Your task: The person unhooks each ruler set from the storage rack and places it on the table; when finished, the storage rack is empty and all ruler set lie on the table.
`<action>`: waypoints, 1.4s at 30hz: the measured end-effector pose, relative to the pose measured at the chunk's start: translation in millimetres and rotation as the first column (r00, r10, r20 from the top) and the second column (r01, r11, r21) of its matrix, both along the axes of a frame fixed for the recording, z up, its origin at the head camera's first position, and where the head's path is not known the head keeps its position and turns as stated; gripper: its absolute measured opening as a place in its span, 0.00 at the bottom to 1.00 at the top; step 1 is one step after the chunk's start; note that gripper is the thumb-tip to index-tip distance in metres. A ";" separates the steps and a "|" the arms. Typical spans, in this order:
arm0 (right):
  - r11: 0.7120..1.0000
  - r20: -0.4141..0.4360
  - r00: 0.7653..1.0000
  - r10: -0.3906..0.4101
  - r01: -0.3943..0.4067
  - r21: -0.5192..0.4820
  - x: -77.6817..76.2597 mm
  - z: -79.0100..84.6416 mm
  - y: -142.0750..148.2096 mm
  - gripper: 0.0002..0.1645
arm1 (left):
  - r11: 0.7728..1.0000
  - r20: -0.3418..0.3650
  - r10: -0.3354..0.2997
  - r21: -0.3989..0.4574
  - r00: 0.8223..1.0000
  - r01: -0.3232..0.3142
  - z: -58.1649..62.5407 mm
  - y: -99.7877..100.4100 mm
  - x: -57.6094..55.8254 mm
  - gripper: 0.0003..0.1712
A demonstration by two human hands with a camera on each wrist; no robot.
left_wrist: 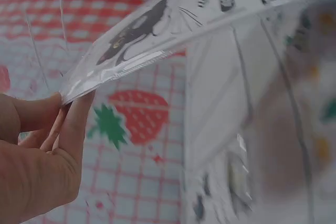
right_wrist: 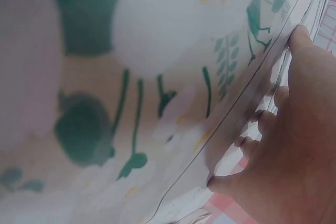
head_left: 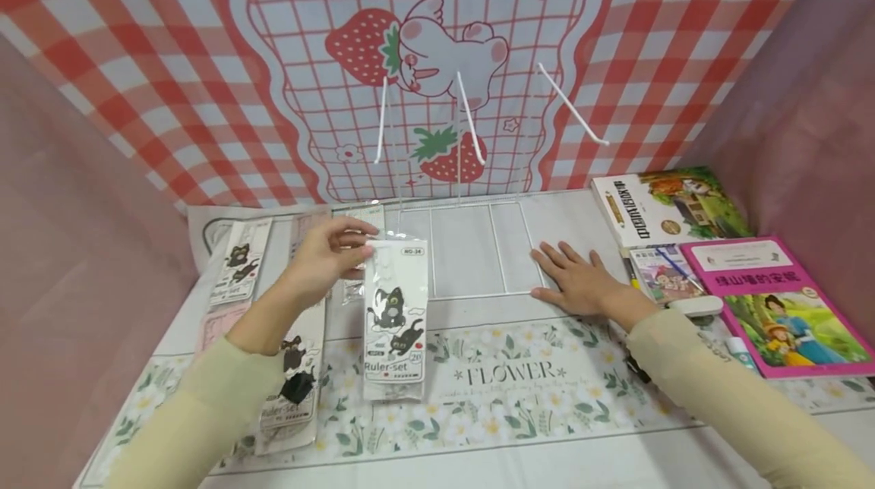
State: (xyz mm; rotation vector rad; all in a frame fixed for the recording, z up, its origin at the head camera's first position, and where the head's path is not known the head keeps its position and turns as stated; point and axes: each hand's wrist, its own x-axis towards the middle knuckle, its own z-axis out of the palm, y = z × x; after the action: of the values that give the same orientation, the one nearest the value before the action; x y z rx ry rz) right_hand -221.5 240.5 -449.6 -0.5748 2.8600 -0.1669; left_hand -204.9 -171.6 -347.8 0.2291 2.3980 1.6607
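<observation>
My left hand [head_left: 326, 261] pinches the top edge of a clear-wrapped ruler set [head_left: 395, 314] with black cats printed on it. In the left wrist view the ruler set [left_wrist: 157, 24] slants up and away from the thumb and fingertips. My right hand [head_left: 574, 280] lies with spread fingers on the table beside the base of a white wire rack [head_left: 502, 250]. The right wrist view shows that hand [right_wrist: 278, 135] low against the flowered tablecloth [right_wrist: 173, 103]. Three white hooks [head_left: 472, 121] stick out from the rack, bare, in front of the strawberry-print backdrop.
More packaged ruler sets [head_left: 239, 261] lie at the left, some beneath my left forearm. On the right are a white-covered book [head_left: 632, 208], a pink-bordered book [head_left: 786, 314], a small booklet [head_left: 663, 274], a white case [head_left: 697, 307] and a glue stick [head_left: 740, 352].
</observation>
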 end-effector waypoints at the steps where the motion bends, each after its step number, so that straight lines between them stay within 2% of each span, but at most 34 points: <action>1: 1.000 0.006 1.000 -0.001 0.001 -0.005 0.5 0.0 -0.1 0.47 | 1.000 0.035 0.014 -0.001 0.999 -0.014 -5.6 -8.3 0.4 0.20; 6: 1.000 0.025 1.000 -0.011 0.011 -0.009 2.3 0.5 2.2 0.47 | 0.998 0.169 0.067 -0.024 0.983 -0.064 -31.0 -35.6 7.3 0.22; 12: 1.000 0.015 1.000 -0.011 0.011 -0.008 1.3 0.6 2.6 0.48 | 0.997 0.226 0.075 -0.023 0.971 -0.072 -60.1 -47.3 5.7 0.24; 15: 1.000 0.016 1.000 -0.008 0.008 -0.011 1.4 0.9 1.1 0.48 | 0.994 0.262 0.105 -0.042 0.959 -0.097 -72.0 -50.6 2.9 0.23; 18: 1.000 0.017 1.000 -0.006 0.006 -0.016 2.1 1.4 -0.8 0.47 | 0.989 0.292 0.145 -0.080 0.945 -0.127 -79.0 -52.5 1.8 0.24; 24: 1.000 0.017 1.000 -0.013 0.013 -0.011 3.4 1.7 -2.0 0.47 | 0.980 0.317 0.176 -0.146 0.932 -0.135 -79.9 -53.6 3.1 0.26; 27: 1.000 0.016 1.000 -0.015 0.015 -0.009 3.3 1.8 -1.8 0.47 | 0.976 0.306 0.158 -0.190 0.939 -0.103 -78.1 -53.5 5.1 0.27; 31: 1.000 0.020 1.000 -0.016 0.017 -0.008 2.9 1.0 -1.5 0.48 | 0.965 0.263 0.114 -0.258 0.958 -0.044 -74.5 -53.8 8.0 0.29; 34: 1.000 0.018 1.000 -0.015 0.015 -0.007 2.9 -0.5 -1.2 0.48 | 0.954 0.251 0.112 -0.297 0.961 -0.034 -70.9 -53.5 9.7 0.29; 37: 1.000 0.013 1.000 -0.015 0.015 -0.006 3.4 -1.6 -0.9 0.48 | 0.948 0.260 0.124 -0.316 0.958 -0.037 -67.9 -53.0 10.5 0.29; 42: 1.000 0.013 1.000 -0.015 0.015 -0.006 2.9 -2.7 -0.3 0.48 | 0.951 0.290 0.138 -0.306 0.947 -0.045 -63.3 -53.7 10.9 0.29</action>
State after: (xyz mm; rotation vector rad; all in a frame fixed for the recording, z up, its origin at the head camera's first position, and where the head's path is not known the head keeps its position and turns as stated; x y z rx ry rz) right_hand -218.6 240.2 -452.3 -0.5521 2.8529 -0.1810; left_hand -194.0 -225.3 -411.1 -0.1839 2.3984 1.2354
